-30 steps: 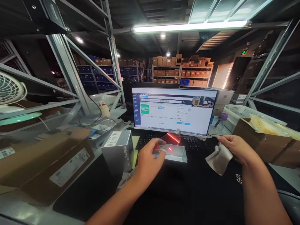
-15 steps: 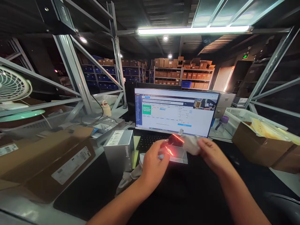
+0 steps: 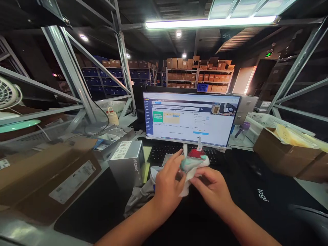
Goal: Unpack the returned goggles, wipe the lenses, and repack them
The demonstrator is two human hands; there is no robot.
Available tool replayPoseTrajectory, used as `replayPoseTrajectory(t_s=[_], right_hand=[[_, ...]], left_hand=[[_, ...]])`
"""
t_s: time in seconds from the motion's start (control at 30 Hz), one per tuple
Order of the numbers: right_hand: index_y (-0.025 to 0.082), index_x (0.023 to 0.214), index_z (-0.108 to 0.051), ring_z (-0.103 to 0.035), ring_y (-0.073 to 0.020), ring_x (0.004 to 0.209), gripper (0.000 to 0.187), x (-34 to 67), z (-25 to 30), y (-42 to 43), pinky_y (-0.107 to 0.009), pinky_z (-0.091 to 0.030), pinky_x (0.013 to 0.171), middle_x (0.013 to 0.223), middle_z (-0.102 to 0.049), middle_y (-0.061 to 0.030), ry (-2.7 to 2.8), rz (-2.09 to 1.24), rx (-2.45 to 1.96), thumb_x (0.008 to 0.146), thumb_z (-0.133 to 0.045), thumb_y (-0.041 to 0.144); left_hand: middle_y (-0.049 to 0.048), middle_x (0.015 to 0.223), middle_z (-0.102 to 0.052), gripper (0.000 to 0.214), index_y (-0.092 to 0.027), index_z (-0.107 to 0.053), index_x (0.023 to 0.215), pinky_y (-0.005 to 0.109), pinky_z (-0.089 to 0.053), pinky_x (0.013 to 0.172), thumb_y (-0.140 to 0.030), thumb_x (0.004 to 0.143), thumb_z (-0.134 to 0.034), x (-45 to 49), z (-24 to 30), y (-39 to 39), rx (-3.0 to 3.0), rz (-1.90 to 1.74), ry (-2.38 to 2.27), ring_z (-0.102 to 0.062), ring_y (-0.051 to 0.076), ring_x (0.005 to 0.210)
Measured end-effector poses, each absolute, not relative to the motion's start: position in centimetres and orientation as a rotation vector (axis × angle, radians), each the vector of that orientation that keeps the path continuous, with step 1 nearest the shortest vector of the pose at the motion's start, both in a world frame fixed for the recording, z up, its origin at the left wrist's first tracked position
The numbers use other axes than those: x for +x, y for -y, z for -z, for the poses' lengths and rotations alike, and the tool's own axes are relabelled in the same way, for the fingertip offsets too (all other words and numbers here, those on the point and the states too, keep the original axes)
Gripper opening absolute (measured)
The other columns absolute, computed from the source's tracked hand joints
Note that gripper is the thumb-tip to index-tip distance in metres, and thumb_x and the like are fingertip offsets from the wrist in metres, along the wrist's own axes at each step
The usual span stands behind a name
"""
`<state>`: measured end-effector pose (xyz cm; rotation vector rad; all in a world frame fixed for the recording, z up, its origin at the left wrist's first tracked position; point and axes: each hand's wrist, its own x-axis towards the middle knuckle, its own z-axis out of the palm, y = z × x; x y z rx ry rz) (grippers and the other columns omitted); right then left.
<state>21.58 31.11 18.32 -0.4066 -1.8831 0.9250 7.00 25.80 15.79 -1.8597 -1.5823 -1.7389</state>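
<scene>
Both hands work just in front of the keyboard (image 3: 160,153), over the black desk mat (image 3: 246,218). A thin white cloth (image 3: 190,179) is bunched around a small item with a red face (image 3: 196,153) and pale teal patches; its exact kind is unclear. My left hand (image 3: 167,182) is closed around the item's left side, with some fingers hidden behind it. Pinched between the thumb and fingers of my right hand (image 3: 214,188) is the cloth's near edge. A crumpled grey cloth (image 3: 138,200) lies by my left forearm.
A silver-grey box (image 3: 125,167) stands left of the keyboard, beside a larger cardboard carton (image 3: 74,181). Behind is a lit monitor (image 3: 189,119). Another carton (image 3: 284,153) with yellowish packets sits at right, near a white basket (image 3: 269,121). A fan (image 3: 9,94) is far left.
My right hand has moved left and nearer, bringing the white cloth around the item by my left hand. The red glare has faded, and the view has shifted slightly.
</scene>
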Motion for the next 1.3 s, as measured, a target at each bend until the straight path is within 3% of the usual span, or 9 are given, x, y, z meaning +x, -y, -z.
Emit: replayPoseTrajectory(t_s=[0.17, 0.33, 0.4, 0.6, 0.83, 0.97, 1.07, 1.13, 1.3], right_hand=[[0.023, 0.061, -0.070, -0.063, -0.0174, 0.058, 0.013, 21.0, -18.3, -31.2, -0.027, -0.052, 0.056, 0.064, -0.070, -0.0003, 1.511, -1.103, -0.590, 0.062, -0.082, 0.018], [0.022, 0.071, -0.057, -0.053, -0.0121, 0.052, 0.032, 21.6, -19.6, -33.0, -0.023, -0.045, 0.050, 0.062, -0.060, 0.0048, 1.117, -1.487, -0.542, 0.057, -0.086, 0.024], [0.023, 0.070, -0.051, -0.048, -0.0109, 0.051, 0.033, 21.2, -19.2, -32.6, -0.021, -0.041, 0.049, 0.060, -0.054, 0.0062, 1.083, -1.466, -0.556, 0.060, -0.083, 0.024], [0.022, 0.049, -0.036, -0.032, -0.0090, 0.046, 0.039, 19.6, -16.9, -30.0, -0.022, -0.030, 0.046, 0.047, -0.037, 0.0058, 1.463, -0.959, -0.631, 0.070, -0.069, 0.023], [0.022, 0.059, -0.028, -0.034, -0.0080, 0.050, 0.050, 21.0, -19.1, -33.5, -0.020, -0.031, 0.048, 0.055, -0.040, 0.0075, 1.052, -1.640, -0.522, 0.058, -0.078, 0.024], [0.022, 0.059, -0.027, -0.030, -0.0085, 0.051, 0.041, 19.5, -16.8, -32.5, -0.020, -0.029, 0.048, 0.055, -0.034, 0.0075, 1.118, -1.313, -0.555, 0.066, -0.067, 0.019], [0.021, 0.052, -0.030, -0.027, -0.0081, 0.049, 0.041, 18.7, -15.4, -31.2, -0.022, -0.025, 0.047, 0.050, -0.031, 0.0072, 1.393, -1.085, -0.594, 0.073, -0.066, 0.021], [0.021, 0.050, -0.032, -0.028, -0.0078, 0.049, 0.045, 19.0, -16.0, -31.4, -0.022, -0.025, 0.047, 0.049, -0.031, 0.0073, 1.469, -1.152, -0.586, 0.072, -0.072, 0.024], [0.021, 0.055, -0.028, -0.035, -0.0071, 0.050, 0.058, 21.6, -19.5, -34.4, -0.020, -0.031, 0.048, 0.052, -0.040, 0.0074, 1.138, -1.640, -0.518, 0.052, -0.086, 0.025]], left_hand=[[0.0096, 0.134, -0.063, 0.053, -0.024, -0.045, 0.142, 0.033, -0.052, 0.102, -0.014, 0.091, -0.052, 7.6, -15.2, -26.0, -2.059, 1.635, 1.380, -0.062, 0.021, 0.121], [0.0075, 0.142, -0.056, 0.058, -0.026, -0.046, 0.142, 0.035, -0.046, 0.109, -0.005, 0.089, -0.046, 7.7, -15.3, -26.2, -2.160, 1.579, 1.369, -0.053, 0.021, 0.131], [0.0065, 0.140, -0.058, 0.060, -0.027, -0.044, 0.144, 0.033, -0.049, 0.105, -0.004, 0.089, -0.045, 7.6, -15.1, -26.1, -2.136, 1.599, 1.426, -0.058, 0.021, 0.125], [0.0072, 0.138, -0.059, 0.058, -0.028, -0.040, 0.147, 0.027, -0.057, 0.076, -0.016, 0.091, -0.053, 6.9, -14.9, -25.6, -2.031, 1.704, 1.630, -0.068, 0.016, 0.086], [0.0061, 0.136, -0.061, 0.056, -0.026, -0.044, 0.144, 0.027, -0.054, 0.090, -0.009, 0.091, -0.048, 7.9, -14.4, -26.6, -2.149, 1.641, 1.552, -0.064, 0.019, 0.113], [0.0067, 0.139, -0.059, 0.059, -0.026, -0.044, 0.145, 0.029, -0.056, 0.088, -0.009, 0.089, -0.048, 7.3, -14.4, -26.8, -2.088, 1.661, 1.719, -0.065, 0.019, 0.112], [0.0063, 0.142, -0.057, 0.059, -0.027, -0.043, 0.146, 0.034, -0.054, 0.097, -0.013, 0.089, -0.052, 6.3, -14.5, -26.8, -2.057, 1.697, 1.769, -0.060, 0.022, 0.122], [0.0062, 0.143, -0.056, 0.057, -0.026, -0.043, 0.146, 0.036, -0.051, 0.103, -0.017, 0.091, -0.054, 6.0, -14.6, -26.8, -2.092, 1.710, 1.725, -0.058, 0.022, 0.126], [0.0050, 0.139, -0.059, 0.056, -0.025, -0.046, 0.144, 0.030, -0.049, 0.105, -0.010, 0.090, -0.050, 6.5, -15.4, -27.0, -2.265, 1.565, 1.500, -0.058, 0.019, 0.126]])
